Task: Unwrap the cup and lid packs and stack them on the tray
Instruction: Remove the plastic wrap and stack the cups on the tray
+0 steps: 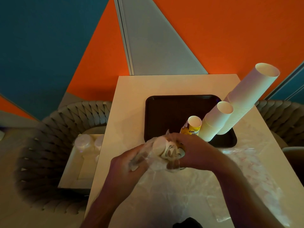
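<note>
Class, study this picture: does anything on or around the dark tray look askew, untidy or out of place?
Loose clear plastic wrap lies crumpled over the white table. On the dark tray, the tallest white paper cup stack seems to lean, though the wide lens may exaggerate that.

Hidden, cropped and blurred parts at the table

The printed cups [171,151] in the clear plastic wrap [148,155] are smeared by motion, and their lettering cannot be read; the right hand [195,150] covers their far end. The fingers of the left hand [130,162] are veiled by the film, so their hold is unclear. The yellow cup stack [192,127] hides its base behind the right hand. Both forearms and a dark object [187,223] run off the bottom edge. The lid packs [88,142] on the woven chair [37,162] are too blurred to count.
</note>
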`<move>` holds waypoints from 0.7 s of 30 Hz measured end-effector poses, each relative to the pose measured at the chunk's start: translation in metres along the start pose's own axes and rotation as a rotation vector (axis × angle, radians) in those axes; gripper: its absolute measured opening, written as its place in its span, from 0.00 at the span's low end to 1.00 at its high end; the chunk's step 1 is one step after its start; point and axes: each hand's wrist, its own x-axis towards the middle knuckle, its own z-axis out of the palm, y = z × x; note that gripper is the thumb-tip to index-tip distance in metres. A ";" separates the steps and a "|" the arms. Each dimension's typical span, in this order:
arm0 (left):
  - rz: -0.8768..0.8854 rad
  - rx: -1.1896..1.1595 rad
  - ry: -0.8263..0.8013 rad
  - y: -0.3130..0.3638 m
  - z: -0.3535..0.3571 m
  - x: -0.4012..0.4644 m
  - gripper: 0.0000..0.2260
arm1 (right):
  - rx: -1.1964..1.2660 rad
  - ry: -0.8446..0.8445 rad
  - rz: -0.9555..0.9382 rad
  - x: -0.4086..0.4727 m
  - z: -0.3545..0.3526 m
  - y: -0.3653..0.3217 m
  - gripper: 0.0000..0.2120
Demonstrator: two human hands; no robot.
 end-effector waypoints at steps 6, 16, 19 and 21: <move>-0.040 -0.057 0.042 -0.003 -0.001 0.000 0.10 | -0.099 0.431 0.008 0.006 -0.027 0.030 0.32; -0.072 -0.087 0.001 -0.004 0.000 -0.001 0.10 | 0.069 0.859 0.052 0.028 -0.029 0.056 0.32; -0.070 -0.081 0.003 -0.005 -0.001 -0.002 0.11 | -0.014 0.871 0.031 0.034 -0.025 0.065 0.33; -0.064 -0.081 0.005 -0.006 -0.001 -0.003 0.11 | -0.099 0.872 0.048 0.038 -0.021 0.071 0.30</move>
